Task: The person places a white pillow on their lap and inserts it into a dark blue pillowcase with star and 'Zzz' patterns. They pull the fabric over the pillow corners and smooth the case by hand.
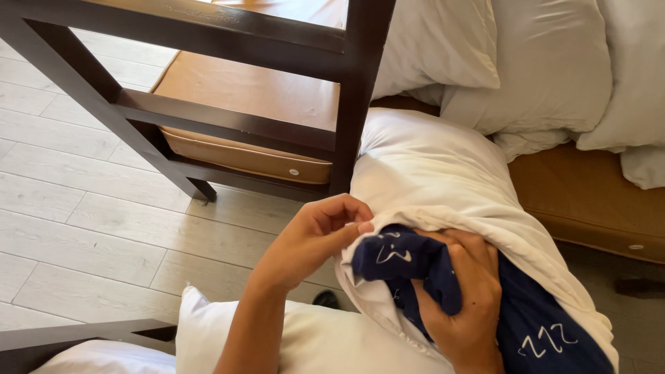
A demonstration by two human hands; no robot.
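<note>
Nearest, a white pillow [312, 343] lies along the bottom edge, cut off there, with the left forearm crossing over it. To its right the right hand [465, 298] is closed around a bunched navy cloth [415, 260] with white markings; the fingers wrap the fabric, and the wrist runs out of frame. The cloth's lower part [547, 332] disappears under a white pillowcase [443, 180], so its full shape is hard to make out. The left hand [322, 232] pinches the pillowcase's open edge between thumb and fingertips, just left of the cloth. Behind, a dark wooden frame [353, 97] stands on the pale plank floor [83, 221], holding a tan cushion [256, 97]. Farther right, more white pillows [554, 62] rest on a tan seat [589, 194], partly hidden.
</note>
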